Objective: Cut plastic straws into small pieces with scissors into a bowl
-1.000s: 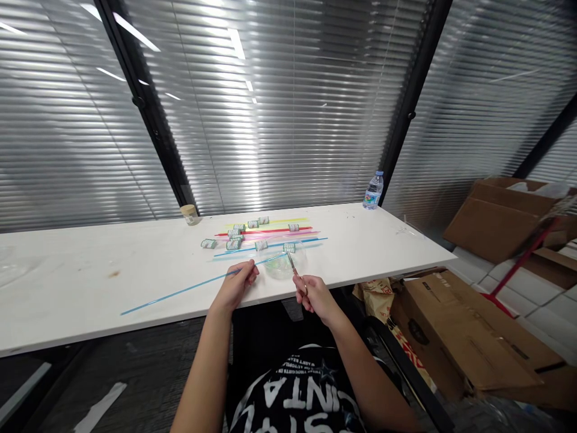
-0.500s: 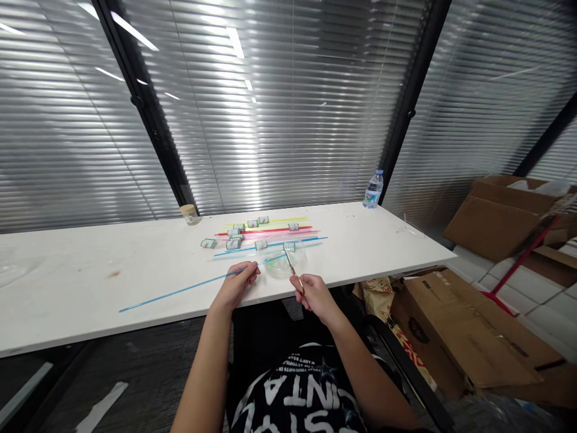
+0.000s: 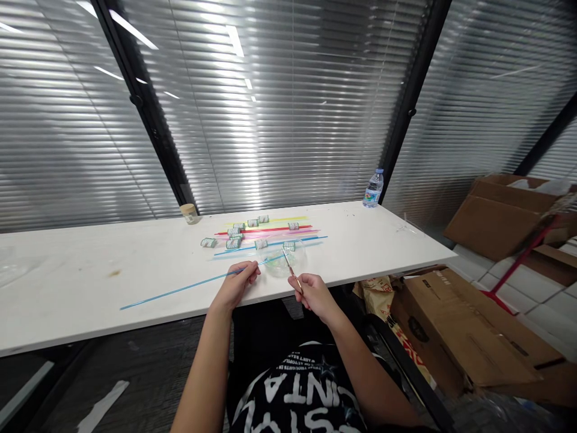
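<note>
My left hand (image 3: pixel 238 284) pinches a long blue straw (image 3: pixel 180 289) that lies slanted across the white table (image 3: pixel 90 270), its right end reaching toward a clear plastic bowl (image 3: pixel 282 263). My right hand (image 3: pixel 313 293) grips small scissors (image 3: pixel 291 269), blades pointing up and away over the bowl, close to the straw's tip. Beyond the bowl lie several coloured straws (image 3: pixel 270 231) in yellow, red, pink and blue, with several small green-and-white rolls (image 3: pixel 233 243) scattered on them.
A small lidded jar (image 3: pixel 190 214) stands at the table's back edge, a water bottle (image 3: pixel 373 189) at the back right corner. Cardboard boxes (image 3: pixel 469 331) crowd the floor to the right. Window blinds rise behind the table.
The scissors have lifted a little and shifted slightly left toward the straw's tip. My left hand and the blue straw have barely moved.
</note>
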`<move>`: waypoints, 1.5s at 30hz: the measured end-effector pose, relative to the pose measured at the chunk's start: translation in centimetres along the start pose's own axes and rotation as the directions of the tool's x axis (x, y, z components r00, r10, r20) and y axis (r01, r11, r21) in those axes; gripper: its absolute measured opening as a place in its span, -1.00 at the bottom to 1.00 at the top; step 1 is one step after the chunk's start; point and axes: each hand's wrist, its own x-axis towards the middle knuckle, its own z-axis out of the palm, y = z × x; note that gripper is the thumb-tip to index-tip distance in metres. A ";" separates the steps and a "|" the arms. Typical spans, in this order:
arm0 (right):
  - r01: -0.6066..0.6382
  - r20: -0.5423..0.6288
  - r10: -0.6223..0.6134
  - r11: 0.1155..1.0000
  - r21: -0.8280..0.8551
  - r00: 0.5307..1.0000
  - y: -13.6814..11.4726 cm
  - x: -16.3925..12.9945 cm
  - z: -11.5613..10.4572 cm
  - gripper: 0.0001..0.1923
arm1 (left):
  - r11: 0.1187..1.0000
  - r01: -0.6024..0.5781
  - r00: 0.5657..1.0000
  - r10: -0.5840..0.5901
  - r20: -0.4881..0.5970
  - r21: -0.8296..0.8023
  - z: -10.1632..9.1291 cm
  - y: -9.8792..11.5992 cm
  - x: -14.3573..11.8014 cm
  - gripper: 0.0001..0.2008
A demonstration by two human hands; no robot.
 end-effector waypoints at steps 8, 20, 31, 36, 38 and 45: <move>0.012 -0.019 -0.011 0.999 0.038 1.000 -0.5 -0.2 -0.1 -0.49 | 0.997 0.019 0.999 -0.021 -0.035 -0.077 0.3 0.4 0.0 -0.50; -0.011 -0.024 0.014 0.994 0.108 1.000 -0.2 -0.1 -0.9 -0.48 | 0.961 -0.005 0.992 -0.031 -0.125 -0.277 0.2 0.2 0.4 -0.49; -0.002 0.017 0.000 0.991 0.130 1.000 -0.5 -0.2 -0.6 -0.47 | 0.953 0.021 0.994 -0.052 -0.095 -0.303 0.4 0.2 0.3 -0.55; -0.007 -0.009 0.008 0.994 0.113 1.000 -0.4 -0.2 -0.7 -0.47 | 0.947 0.030 0.995 -0.059 -0.083 -0.319 0.4 0.2 0.2 -0.58; -0.008 -0.018 0.010 0.994 0.109 1.000 -0.3 -0.2 -0.7 -0.46 | 0.945 0.032 0.995 -0.062 -0.082 -0.326 0.3 0.2 0.2 -0.58; 0.001 -0.031 0.003 0.993 0.114 1.000 -0.3 -0.2 -0.7 -0.45 | 0.937 0.044 0.993 -0.080 -0.089 -0.346 0.3 0.0 0.3 -0.55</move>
